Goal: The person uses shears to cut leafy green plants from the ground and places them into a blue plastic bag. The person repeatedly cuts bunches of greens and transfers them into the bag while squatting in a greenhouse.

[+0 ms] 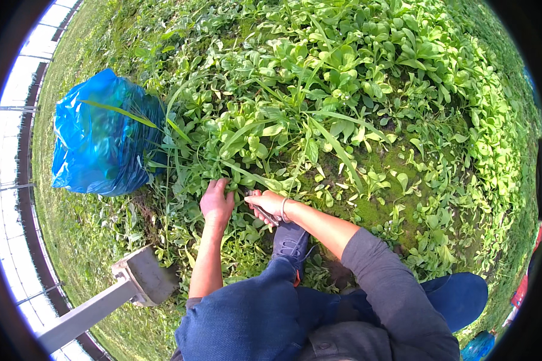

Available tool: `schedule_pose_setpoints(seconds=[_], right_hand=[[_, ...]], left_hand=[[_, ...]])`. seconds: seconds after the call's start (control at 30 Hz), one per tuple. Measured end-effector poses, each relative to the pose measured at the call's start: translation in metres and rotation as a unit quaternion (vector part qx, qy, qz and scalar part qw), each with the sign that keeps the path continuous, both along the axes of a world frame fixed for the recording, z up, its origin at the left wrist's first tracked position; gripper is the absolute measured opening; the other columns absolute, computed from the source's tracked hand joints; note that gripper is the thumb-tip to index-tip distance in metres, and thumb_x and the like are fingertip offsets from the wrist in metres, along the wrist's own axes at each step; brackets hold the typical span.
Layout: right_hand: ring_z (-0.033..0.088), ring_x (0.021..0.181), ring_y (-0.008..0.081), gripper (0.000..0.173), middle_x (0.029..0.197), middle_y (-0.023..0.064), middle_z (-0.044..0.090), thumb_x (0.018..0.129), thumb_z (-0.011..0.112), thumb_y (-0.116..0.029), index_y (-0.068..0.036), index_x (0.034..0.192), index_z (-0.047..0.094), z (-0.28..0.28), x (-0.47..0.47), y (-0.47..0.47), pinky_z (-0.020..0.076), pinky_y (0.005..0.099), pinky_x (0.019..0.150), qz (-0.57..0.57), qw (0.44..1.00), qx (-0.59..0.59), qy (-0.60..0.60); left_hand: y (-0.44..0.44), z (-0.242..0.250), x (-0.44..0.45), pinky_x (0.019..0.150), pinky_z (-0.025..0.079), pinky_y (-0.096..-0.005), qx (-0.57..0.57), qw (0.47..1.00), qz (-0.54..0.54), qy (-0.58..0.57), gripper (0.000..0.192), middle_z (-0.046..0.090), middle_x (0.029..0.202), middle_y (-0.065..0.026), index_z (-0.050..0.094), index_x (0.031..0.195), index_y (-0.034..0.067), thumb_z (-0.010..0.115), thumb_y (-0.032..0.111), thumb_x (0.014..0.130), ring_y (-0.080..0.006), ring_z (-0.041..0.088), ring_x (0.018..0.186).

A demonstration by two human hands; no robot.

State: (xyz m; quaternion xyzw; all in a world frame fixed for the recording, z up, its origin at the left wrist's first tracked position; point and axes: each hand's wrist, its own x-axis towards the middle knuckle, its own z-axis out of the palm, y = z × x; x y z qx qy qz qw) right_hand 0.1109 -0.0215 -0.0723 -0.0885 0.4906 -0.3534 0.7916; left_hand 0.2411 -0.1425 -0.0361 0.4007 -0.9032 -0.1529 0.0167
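My left hand (pixel 216 204) reaches into low green leafy plants (pixel 196 173). Leaves hide its fingertips, so whether they grip a stem does not show. Close by on the right, my right hand (pixel 266 204) is closed around a small hand tool (pixel 268 214) with a dark, partly shiny handle. The tool's front end points left towards the plants by my left hand, and its tip is hard to make out. A thin bracelet (pixel 284 210) circles my right wrist. Just below that hand, my dark lace-up shoe (pixel 290 241) rests among the plants.
A full blue plastic bag (pixel 106 135) stands at the left, greenery showing through. A metal post (pixel 88 311) on a concrete block (pixel 147 276) rises at lower left. Long grass blades (pixel 338 153) cross the bed. Mossy soil (pixel 384 198) lies to the right.
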Motion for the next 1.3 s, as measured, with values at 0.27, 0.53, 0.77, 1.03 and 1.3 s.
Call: schedule_pose_setpoints(seconds=[0.27, 0.53, 0.77, 1.03, 1.3], right_hand=[[0.068, 0.06, 0.0245, 0.055, 0.073, 0.0155, 0.066, 0.089, 0.05, -0.058, -0.003, 0.089, 0.058, 0.0, -0.01, 0.025, 0.057, 0.0367, 0.052, 0.09, 0.995, 0.003, -0.043], [0.064, 0.055, 0.0207, 0.06, 0.069, 0.0116, 0.063, 0.088, 0.05, -0.061, -0.001, 0.085, 0.058, -0.008, -0.003, -0.045, 0.0551, 0.0354, 0.048, 0.119, 0.991, 0.035, -0.044], [0.062, 0.048, 0.0165, 0.053, 0.066, 0.0081, 0.062, 0.09, 0.052, -0.055, -0.002, 0.084, 0.058, 0.019, -0.013, -0.024, 0.0518, 0.0281, 0.042, 0.197, 0.979, 0.046, 0.026], [0.069, 0.067, 0.026, 0.061, 0.081, 0.0182, 0.067, 0.091, 0.049, -0.056, 0.003, 0.099, 0.056, 0.01, -0.001, -0.075, 0.0588, 0.038, 0.056, 0.218, 0.973, 0.063, -0.043], [0.048, 0.038, 0.0119, 0.05, 0.053, 0.0015, 0.05, 0.092, 0.051, -0.053, -0.007, 0.073, 0.054, 0.011, -0.002, -0.063, 0.0423, 0.0263, 0.035, 0.135, 0.989, 0.052, -0.009]], left_hand=[[-0.023, 0.011, 0.061, 0.054, 0.039, -0.0209, 0.383, 0.748, 0.381, 0.385, 0.025, 0.057, 0.063, 0.0016, 0.057, 0.071, 0.008, 0.075, 0.021, 0.083, -0.0068, 0.051, 0.058], [-0.04, -0.017, 0.012, 0.073, 0.05, -0.0318, 0.135, 0.976, 0.151, 0.084, 0.056, 0.068, 0.089, -0.015, 0.062, 0.113, 0.001, 0.081, 0.026, 0.066, -0.0222, 0.064, 0.075], [-0.061, -0.024, 0.083, 0.079, 0.049, -0.027, 0.402, 0.794, 0.297, 0.345, 0.029, 0.069, 0.088, -0.0061, 0.068, 0.101, -0.001, 0.078, 0.006, 0.074, -0.0142, 0.063, 0.08], [-0.071, -0.024, 0.073, 0.105, 0.036, -0.0385, 0.225, 0.939, 0.175, 0.192, 0.034, 0.049, 0.135, -0.018, 0.072, 0.097, 0.003, 0.081, 0.013, 0.067, -0.0302, 0.046, 0.125], [-0.065, -0.017, 0.066, 0.069, 0.05, -0.0233, 0.418, 0.787, 0.314, 0.327, 0.02, 0.069, 0.086, -0.0074, 0.065, 0.095, -0.001, 0.072, -0.001, 0.077, -0.0108, 0.061, 0.072]])
